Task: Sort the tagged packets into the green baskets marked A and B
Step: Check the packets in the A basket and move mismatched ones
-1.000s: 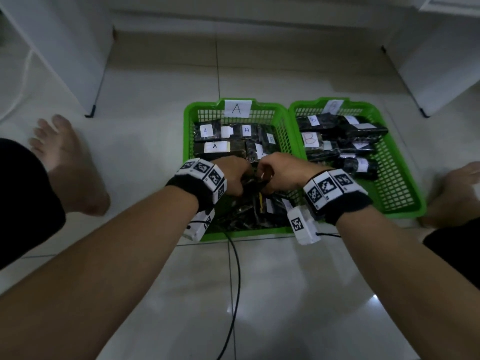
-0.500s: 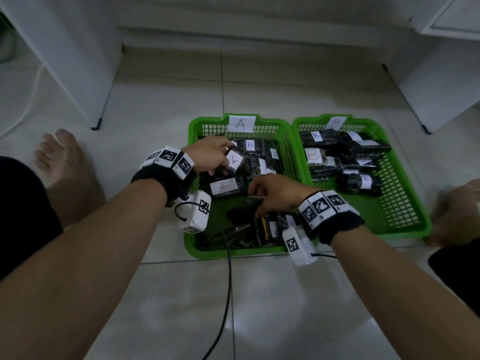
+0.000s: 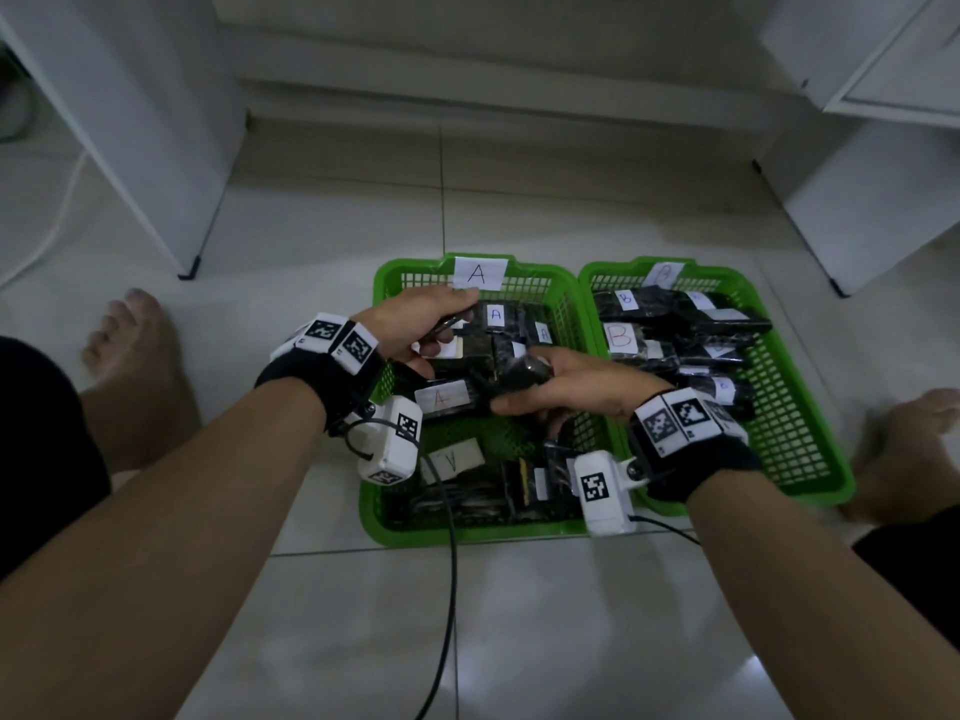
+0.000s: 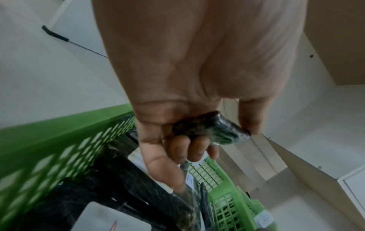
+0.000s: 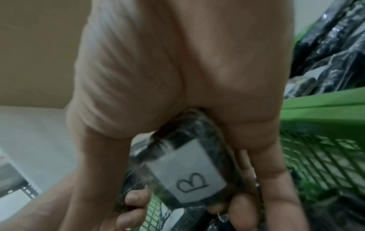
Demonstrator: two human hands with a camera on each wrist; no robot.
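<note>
Two green baskets sit side by side on a tiled floor (image 3: 519,641), and both of a seated person's hands work above basket A (image 3: 382,504), the landmark here. The right hand (image 3: 582,389) hangs over the middle of basket A, near the wall it shares with basket B (image 3: 810,459). Its fingers (image 5: 245,209) and thumb are curled round a black wrapped packet (image 5: 189,168) whose white tag reads B in the right wrist view; the packet's long axis runs along the palm, tagged end toward the fingertips. The left hand (image 3: 421,324) is over basket A's far-left part, just below the paper A label (image 3: 479,273) on its far rim. Its fingers (image 4: 183,150) are curled round another dark packet (image 4: 213,129), the thumb pressing its outer end; this one lies crosswise in the grip, and its tag cannot be read. More packets tagged A (image 3: 445,398) lie in basket A beneath the hands, while packets tagged B (image 3: 623,337) fill basket B. A black cable (image 3: 451,589) trails from the left wrist across the floor.
</note>
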